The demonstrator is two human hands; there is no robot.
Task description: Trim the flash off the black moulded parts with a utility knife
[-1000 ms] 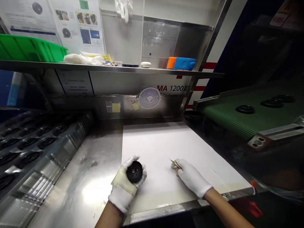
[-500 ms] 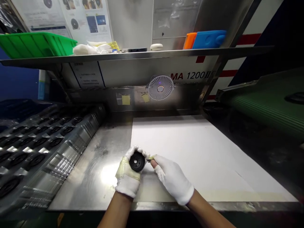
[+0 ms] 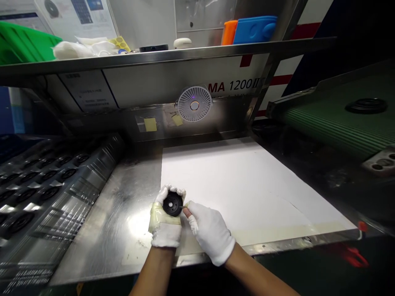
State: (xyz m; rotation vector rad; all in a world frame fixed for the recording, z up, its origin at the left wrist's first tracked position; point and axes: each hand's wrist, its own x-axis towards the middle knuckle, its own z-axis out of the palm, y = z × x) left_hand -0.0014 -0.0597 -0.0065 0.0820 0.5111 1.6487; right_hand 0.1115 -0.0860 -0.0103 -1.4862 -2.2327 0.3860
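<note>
In a white glove wrapped with yellowish tape, my left hand [image 3: 166, 225] grips a round black plastic part [image 3: 175, 203] that has a small hole near its middle. Its recessed face is turned up toward me. My right hand [image 3: 212, 233], gloved in white with the thumb tip bare, pinches a small thin blade-like tool [image 3: 182, 207]. The tip of that tool is at the part's right rim; its exact kind is too small to make out. Both hands are above the front of the workbench, by the left edge of a white paper sheet [image 3: 222, 176].
Stacked clear trays [image 3: 89, 185] of black round parts stand at left. A green conveyor belt [image 3: 327, 111] at right carries another black part [image 3: 367, 105]. Behind the bench is a small white fan [image 3: 194, 105]; the metal shelf [image 3: 197, 51] above holds a green bin [image 3: 27, 43] and a blue case [image 3: 254, 31].
The view has turned right and down, bringing more of the conveyor and its black part into sight. My hands keep their holds, and the right one is nearer the round part.
</note>
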